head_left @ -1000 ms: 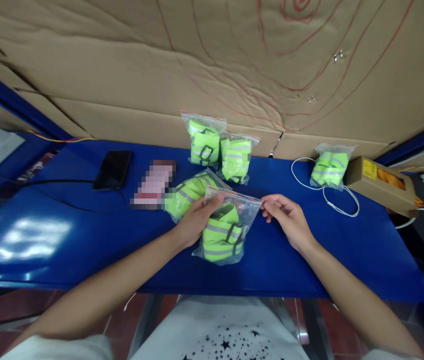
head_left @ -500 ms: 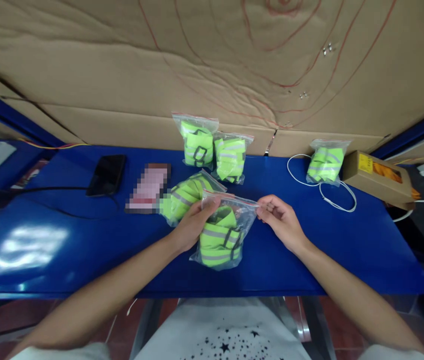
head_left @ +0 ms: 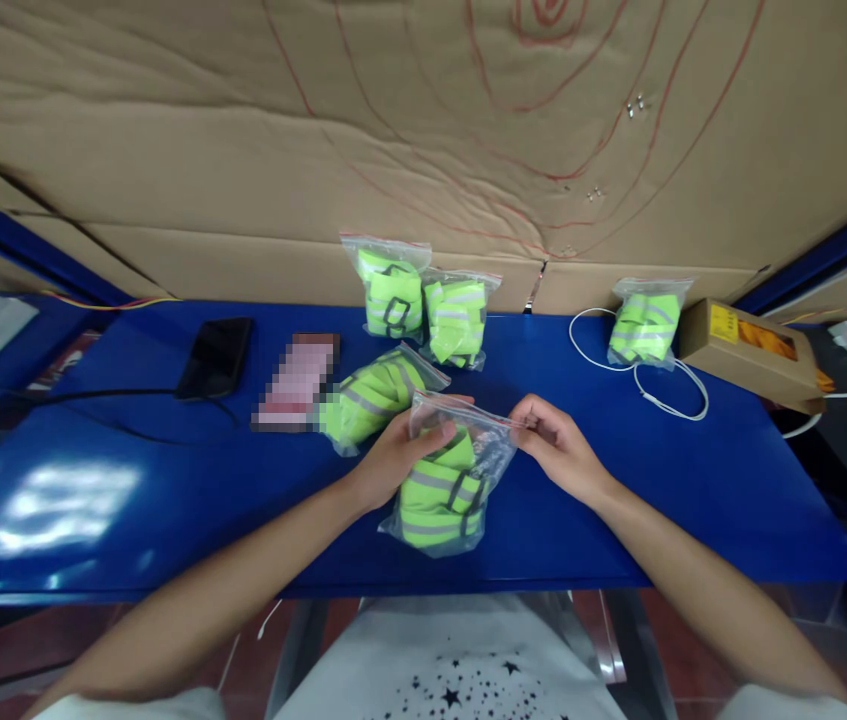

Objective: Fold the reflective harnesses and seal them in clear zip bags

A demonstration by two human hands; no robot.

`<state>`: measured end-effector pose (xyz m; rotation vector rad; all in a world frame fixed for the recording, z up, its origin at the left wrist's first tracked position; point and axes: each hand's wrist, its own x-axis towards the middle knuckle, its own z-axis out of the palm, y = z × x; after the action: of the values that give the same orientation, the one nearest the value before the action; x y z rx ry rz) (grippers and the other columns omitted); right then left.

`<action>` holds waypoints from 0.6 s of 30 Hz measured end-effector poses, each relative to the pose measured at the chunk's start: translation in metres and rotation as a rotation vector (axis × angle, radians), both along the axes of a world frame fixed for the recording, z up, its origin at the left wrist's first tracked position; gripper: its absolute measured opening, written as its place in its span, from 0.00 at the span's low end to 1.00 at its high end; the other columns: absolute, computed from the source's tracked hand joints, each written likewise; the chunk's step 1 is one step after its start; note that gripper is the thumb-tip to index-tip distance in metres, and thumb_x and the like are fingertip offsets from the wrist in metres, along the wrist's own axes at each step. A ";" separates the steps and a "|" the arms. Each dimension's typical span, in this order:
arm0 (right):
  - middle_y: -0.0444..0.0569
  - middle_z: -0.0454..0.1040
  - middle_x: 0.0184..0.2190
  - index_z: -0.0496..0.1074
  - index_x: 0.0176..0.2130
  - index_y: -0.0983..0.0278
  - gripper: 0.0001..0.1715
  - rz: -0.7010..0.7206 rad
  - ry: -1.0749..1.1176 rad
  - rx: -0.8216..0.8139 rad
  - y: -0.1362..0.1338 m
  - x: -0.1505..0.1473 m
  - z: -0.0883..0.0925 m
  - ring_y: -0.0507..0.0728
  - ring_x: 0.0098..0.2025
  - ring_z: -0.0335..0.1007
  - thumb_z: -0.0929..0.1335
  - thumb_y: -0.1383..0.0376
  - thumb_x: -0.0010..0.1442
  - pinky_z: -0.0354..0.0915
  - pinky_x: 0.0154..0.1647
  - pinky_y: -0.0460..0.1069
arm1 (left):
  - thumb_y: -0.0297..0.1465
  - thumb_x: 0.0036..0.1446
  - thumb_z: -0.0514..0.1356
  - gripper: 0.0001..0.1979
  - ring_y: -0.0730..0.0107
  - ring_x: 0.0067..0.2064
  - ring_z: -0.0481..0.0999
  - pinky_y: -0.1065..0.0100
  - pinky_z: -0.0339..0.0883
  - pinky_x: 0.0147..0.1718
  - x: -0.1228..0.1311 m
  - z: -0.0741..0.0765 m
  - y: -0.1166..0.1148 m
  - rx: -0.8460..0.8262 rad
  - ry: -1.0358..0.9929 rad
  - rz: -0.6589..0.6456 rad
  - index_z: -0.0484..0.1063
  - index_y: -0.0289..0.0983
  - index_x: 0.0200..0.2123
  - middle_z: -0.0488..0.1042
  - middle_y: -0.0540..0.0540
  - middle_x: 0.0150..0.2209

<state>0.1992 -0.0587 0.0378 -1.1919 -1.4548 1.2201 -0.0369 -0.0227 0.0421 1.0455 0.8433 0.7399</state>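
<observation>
A clear zip-lock bag hangs between my hands, close to the table's front edge. Inside it lies a folded neon-green strap with grey reflective stripes and black buckles. My left hand grips the bag's upper left side, thumb in front and fingers behind. At the right end of the red-lined seal, my right hand pinches the corner between thumb and fingers. Just behind my left hand, another bagged green strap lies on the blue table.
Two bagged straps lean near the cardboard wall. At right are one more bagged strap, a white cable and a cardboard box. A black phone and a blurred pink rectangle lie at left.
My left thumb has moved from the bag's seal edge to slightly lower on its front. The right hand still pinches the seal's right end. The view has shifted slightly.
</observation>
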 end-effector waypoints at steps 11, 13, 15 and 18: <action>0.40 0.63 0.27 0.67 0.33 0.62 0.10 0.083 -0.050 -0.035 0.000 -0.001 0.003 0.50 0.28 0.57 0.68 0.60 0.65 0.54 0.31 0.47 | 0.41 0.55 0.72 0.24 0.53 0.57 0.76 0.61 0.66 0.58 0.004 -0.003 -0.005 0.063 0.030 -0.058 0.79 0.39 0.53 0.80 0.43 0.54; 0.40 0.65 0.28 0.67 0.35 0.62 0.09 0.104 -0.038 -0.049 0.000 -0.002 0.002 0.50 0.29 0.59 0.68 0.61 0.65 0.54 0.32 0.47 | 0.41 0.56 0.72 0.26 0.53 0.58 0.75 0.59 0.66 0.58 0.004 -0.004 -0.006 0.031 0.019 -0.089 0.77 0.39 0.55 0.79 0.42 0.56; 0.41 0.66 0.29 0.68 0.36 0.62 0.09 0.130 -0.027 -0.064 0.000 -0.002 0.001 0.50 0.30 0.60 0.69 0.60 0.65 0.55 0.32 0.47 | 0.42 0.55 0.72 0.29 0.53 0.58 0.75 0.59 0.65 0.59 0.005 -0.006 -0.008 0.013 0.010 -0.128 0.75 0.38 0.57 0.79 0.42 0.57; 0.42 0.67 0.29 0.67 0.35 0.63 0.10 0.168 -0.023 -0.092 0.000 -0.002 0.000 0.50 0.30 0.60 0.68 0.59 0.65 0.56 0.32 0.47 | 0.46 0.56 0.71 0.32 0.53 0.57 0.76 0.58 0.66 0.59 0.006 -0.008 -0.010 -0.035 -0.001 -0.165 0.74 0.38 0.60 0.79 0.41 0.57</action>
<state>0.1971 -0.0592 0.0379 -1.1661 -1.5554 1.4050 -0.0311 -0.0323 0.0337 1.0691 0.7568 0.5846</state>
